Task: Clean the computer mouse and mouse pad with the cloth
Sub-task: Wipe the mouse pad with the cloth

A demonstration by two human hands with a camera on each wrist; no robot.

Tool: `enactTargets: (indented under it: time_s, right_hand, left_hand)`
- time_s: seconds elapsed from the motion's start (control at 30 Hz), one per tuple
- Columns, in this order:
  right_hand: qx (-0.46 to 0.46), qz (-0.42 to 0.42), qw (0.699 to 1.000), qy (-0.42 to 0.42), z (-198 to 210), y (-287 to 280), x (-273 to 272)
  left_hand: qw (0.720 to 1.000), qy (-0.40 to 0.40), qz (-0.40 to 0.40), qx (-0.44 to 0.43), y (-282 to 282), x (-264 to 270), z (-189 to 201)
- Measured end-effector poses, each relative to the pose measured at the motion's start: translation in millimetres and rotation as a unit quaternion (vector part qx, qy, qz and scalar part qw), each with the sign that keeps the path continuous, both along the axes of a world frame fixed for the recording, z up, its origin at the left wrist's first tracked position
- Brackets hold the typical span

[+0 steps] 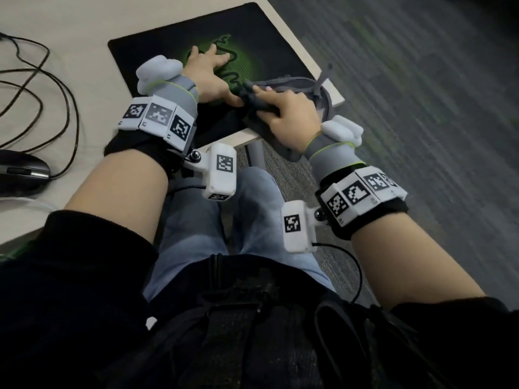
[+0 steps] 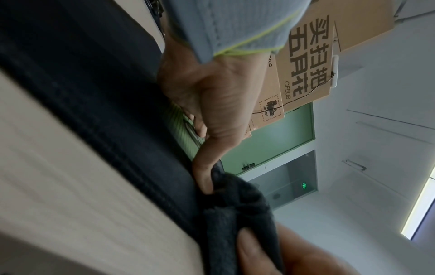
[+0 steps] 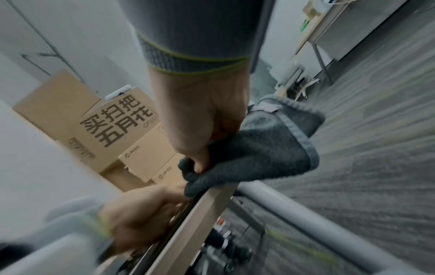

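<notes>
cloth (image 1: 283, 88) bunched in right hand (image 1: 286, 113) sits at four o'clock of flat, spread left hand (image 1: 209, 71) pinning mouse pad (image 1: 157, 49); mouse (image 1: 22, 174) lies well apart at eight o'clock.

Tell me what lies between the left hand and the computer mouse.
In the head view, bare pad, then beige desk crossed by loops of black cable, separates the left hand on the mouse pad from the computer mouse.

Black mouse pad (image 1: 174, 54) with green logo lies flat at the desk corner; dark grey cloth (image 1: 283, 88) bunched on its near-right edge; dark corded mouse (image 1: 19, 172) sits well left.
</notes>
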State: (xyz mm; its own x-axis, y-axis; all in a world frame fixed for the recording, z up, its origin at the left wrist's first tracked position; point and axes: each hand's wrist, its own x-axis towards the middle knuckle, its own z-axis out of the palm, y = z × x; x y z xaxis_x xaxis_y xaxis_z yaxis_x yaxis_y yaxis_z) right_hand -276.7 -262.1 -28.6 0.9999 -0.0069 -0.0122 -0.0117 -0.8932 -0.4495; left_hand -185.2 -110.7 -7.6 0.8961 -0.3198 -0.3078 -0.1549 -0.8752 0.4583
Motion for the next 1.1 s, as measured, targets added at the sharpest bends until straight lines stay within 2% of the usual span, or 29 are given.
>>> enactTargets:
  time_s: [0.07, 0.17, 0.23, 0.37, 0.5, 0.6, 0.77, 0.93, 1.1]
  right_hand:
    - [0.017, -0.018, 1.0, -0.002, 2, -5, 3]
    - [0.005, -0.101, 0.995, 0.002, 8, -28, 11]
    - [0.004, -0.124, 0.992, 0.005, 7, -38, 16]
    - [-0.015, -0.079, 0.996, 0.024, -3, -25, 23]
    - [0.025, -0.012, 0.999, 0.047, -7, -6, 34]
    - [0.02, -0.005, 0.997, 0.07, 7, -12, 44]
    - [-0.036, 0.018, 0.995, 0.097, 27, -15, 54]
    - [-0.07, 0.051, 0.989, 0.117, 26, -15, 70]
    - [-0.069, 0.036, 0.988, 0.13, 19, -4, 127]
  left_hand:
    - [1.0, 0.002, -0.002, -0.003, 2, 0, 0]
    - [1.0, 0.003, -0.003, 0.001, 4, 0, -2]
    - [1.0, 0.002, -0.004, 0.007, 4, 1, -3]
    - [1.0, 0.005, -0.01, 0.016, 1, 2, -1]
    - [0.999, -0.004, -0.027, 0.038, 2, 7, 2]
    - [0.995, -0.045, -0.041, 0.076, 7, 12, 9]
    - [0.99, -0.117, -0.018, 0.073, 10, 38, 13]
    - [0.993, 0.0, -0.036, 0.112, 12, 64, 7]
    - [0.989, 0.025, -0.052, 0.134, 12, 73, 8]
